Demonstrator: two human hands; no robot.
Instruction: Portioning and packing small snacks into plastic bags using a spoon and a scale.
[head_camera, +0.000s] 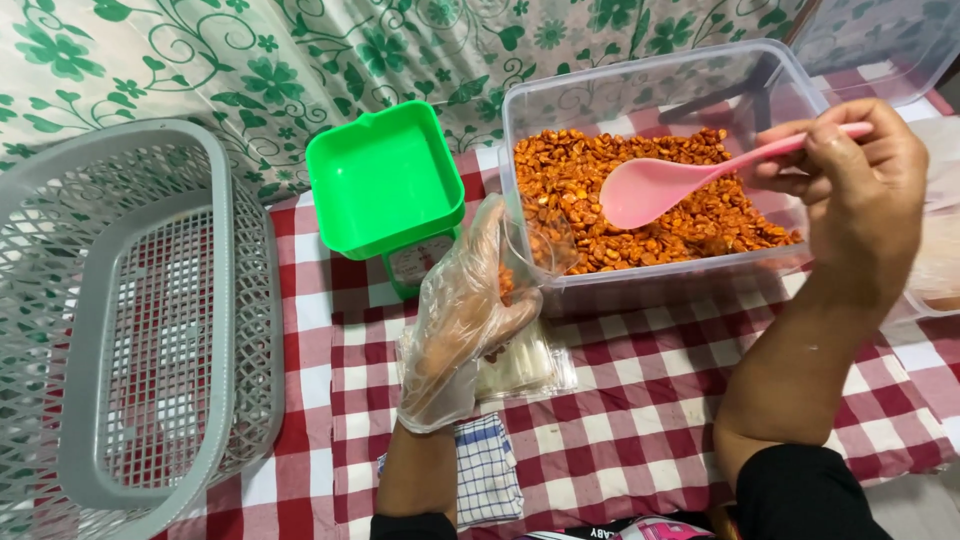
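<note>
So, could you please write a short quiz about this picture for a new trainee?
1. True or false: the right hand holds a pink plastic spoon over the clear plastic box of orange snack pieces.
2. Which hand wears a thin clear glove?
A. left
B. right
C. both
3. Fill in: the left hand holds a small clear plastic ____ beside the box.

Key
1. True
2. A
3. bag

Nearby: a green square scale and a grey plastic basket on the red checked tablecloth.
</note>
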